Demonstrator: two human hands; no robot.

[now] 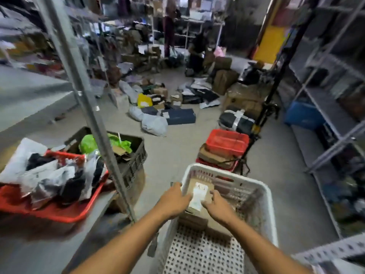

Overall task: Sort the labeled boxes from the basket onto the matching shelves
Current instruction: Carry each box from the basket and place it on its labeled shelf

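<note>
- Both hands are down inside the white basket [264,196], which sits on the floor in the aisle between metal shelving.
- The left hand [173,200] holds the left edge of a brown cardboard box [199,189], fingers curled over it; the right hand [218,204] holds the right edge of the same box in the same way. So the grip is two-handed, closed on the box, not wide.
- A white label [198,194] lies on the box's top face. The frame is blurred and I cannot read it, so which shelf it belongs to is not something I can tell.
- The box is inside the basket, near its far end, resting on or just above at least one more brown box below it; whether it is lifted clear is hard to judge.
- Progress, as a judgement: the near part of the basket shows bare perforated floor, and only a few boxes seem left, so the sorting looks well along but unfinished.
- What remains: read the label, carry this box to its shelf, then do the same for the boxes beneath.
- On the left shelf [29,99] stands a red tray [49,212] heaped with bagged parcels.
</note>
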